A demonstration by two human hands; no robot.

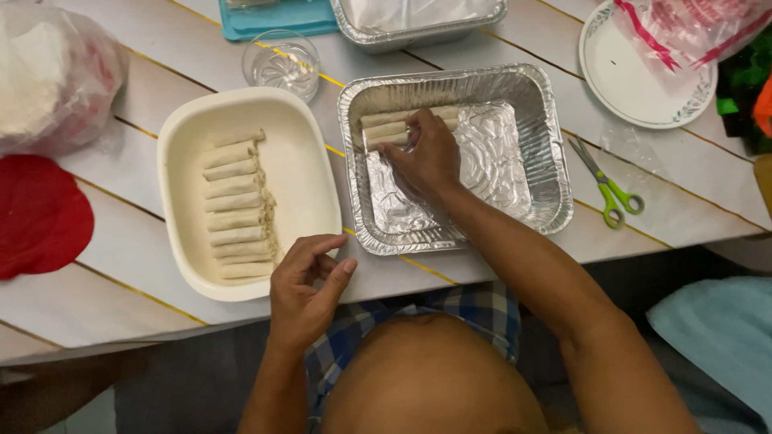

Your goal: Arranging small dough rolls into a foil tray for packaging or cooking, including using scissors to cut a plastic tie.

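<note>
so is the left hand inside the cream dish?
No, the left hand hovers at the near rim of the cream dish, outside it, fingers curled and empty.

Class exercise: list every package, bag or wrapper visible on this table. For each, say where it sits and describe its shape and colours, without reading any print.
Plastic bag: far left corner, bulging, clear with white contents and reddish marks.
Printed plastic bag: far right, crumpled, clear with red-pink pattern, resting on a white plate.
Foil tray: centre, rectangular, silver, holding pale rolls under the right hand.
No signs or screens.
</note>
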